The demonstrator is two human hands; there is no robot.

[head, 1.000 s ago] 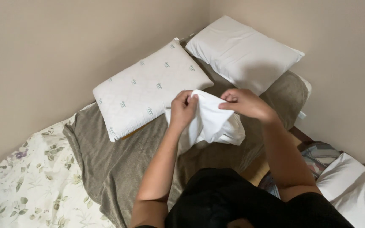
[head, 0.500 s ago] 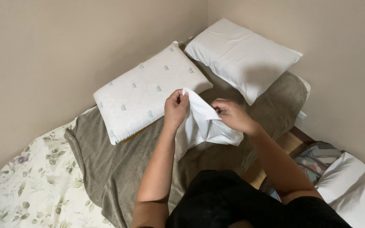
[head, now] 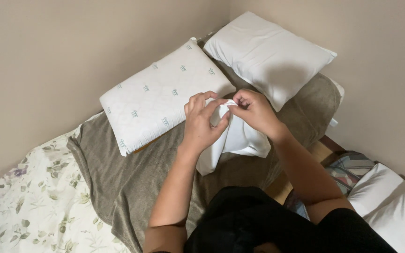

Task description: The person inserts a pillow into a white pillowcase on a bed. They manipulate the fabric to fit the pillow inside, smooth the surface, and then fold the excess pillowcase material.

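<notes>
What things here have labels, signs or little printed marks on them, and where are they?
No packages, signs or screens show.
Quilted white rectangular pillow: on the grey-brown blanket by the wall, dotted with small green printed marks.
Small white tag: sticking out at the bed's right edge, below the plain white pillow; too small to make out.

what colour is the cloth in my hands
Plain white cloth, pinched by the left hand and right hand; head view.
</notes>
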